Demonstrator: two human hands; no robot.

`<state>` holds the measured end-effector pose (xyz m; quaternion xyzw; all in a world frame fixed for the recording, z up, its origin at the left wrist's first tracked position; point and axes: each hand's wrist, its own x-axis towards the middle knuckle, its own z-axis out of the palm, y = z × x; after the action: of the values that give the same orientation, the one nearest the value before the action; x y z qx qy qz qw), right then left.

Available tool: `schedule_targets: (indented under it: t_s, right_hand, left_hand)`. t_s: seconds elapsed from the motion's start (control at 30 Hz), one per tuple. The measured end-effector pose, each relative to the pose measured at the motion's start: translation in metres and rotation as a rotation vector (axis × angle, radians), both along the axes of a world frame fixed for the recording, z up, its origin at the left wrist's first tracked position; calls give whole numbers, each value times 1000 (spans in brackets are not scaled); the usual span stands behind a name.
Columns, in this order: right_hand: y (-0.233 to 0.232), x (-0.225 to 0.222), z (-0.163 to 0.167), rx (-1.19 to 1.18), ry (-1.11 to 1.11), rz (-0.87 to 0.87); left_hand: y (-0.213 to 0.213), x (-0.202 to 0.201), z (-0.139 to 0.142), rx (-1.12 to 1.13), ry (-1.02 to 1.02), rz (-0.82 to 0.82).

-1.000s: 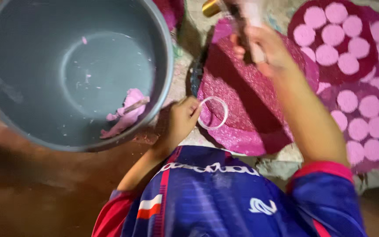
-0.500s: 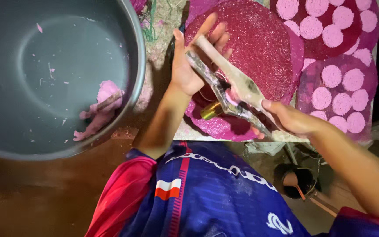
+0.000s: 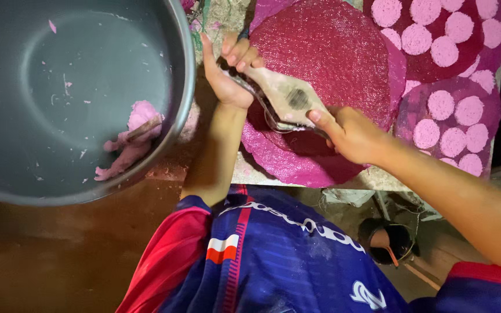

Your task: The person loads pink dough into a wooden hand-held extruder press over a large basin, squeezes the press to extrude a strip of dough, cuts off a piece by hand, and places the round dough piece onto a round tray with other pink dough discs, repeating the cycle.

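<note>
My left hand (image 3: 227, 72) grips one end of a flat, dough-smeared metal scraper (image 3: 282, 95) with its fingers curled around it. My right hand (image 3: 349, 133) holds the other end, thumb pressed on the blade. The tool hovers over a round dark pink mat (image 3: 326, 46) that overlaps a brighter pink mat (image 3: 288, 165). To the left stands a large grey metal bowl (image 3: 184, 87) with a lump of pale pink dough (image 3: 134, 133) and a stick in it.
At the right, two more pink mats (image 3: 482, 43) carry several small pale pink dough discs (image 3: 445, 49). A small dark cup with a stick (image 3: 389, 243) stands on the floor below the work surface. My blue and red shirt fills the bottom.
The view has shifted a little closer. My left hand has closed its fingers around the scraper's end, and my right hand has moved up along the blade toward the middle.
</note>
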<state>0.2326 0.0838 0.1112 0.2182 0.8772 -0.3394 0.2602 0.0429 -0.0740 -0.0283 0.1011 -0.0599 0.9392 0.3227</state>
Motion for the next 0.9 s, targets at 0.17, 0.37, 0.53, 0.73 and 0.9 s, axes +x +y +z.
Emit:
schedule_targets:
  t_s: [0.17, 0.37, 0.53, 0.73, 0.9]
  right_hand:
    - [1, 1, 17, 97, -43, -9]
    - [3, -4, 26, 333, 2, -2]
    - [-8, -9, -1, 266, 218, 43]
    - [-7, -4, -13, 140, 147, 26]
    - [6, 0, 1, 228, 71, 42]
  left_hand:
    - [18, 18, -6, -28, -126, -6]
    - [38, 3, 7, -66, -88, 42]
    - [21, -18, 14, -98, -15, 44]
    - [9, -10, 2, -179, -118, 52]
    - [40, 9, 2, -240, -287, 64]
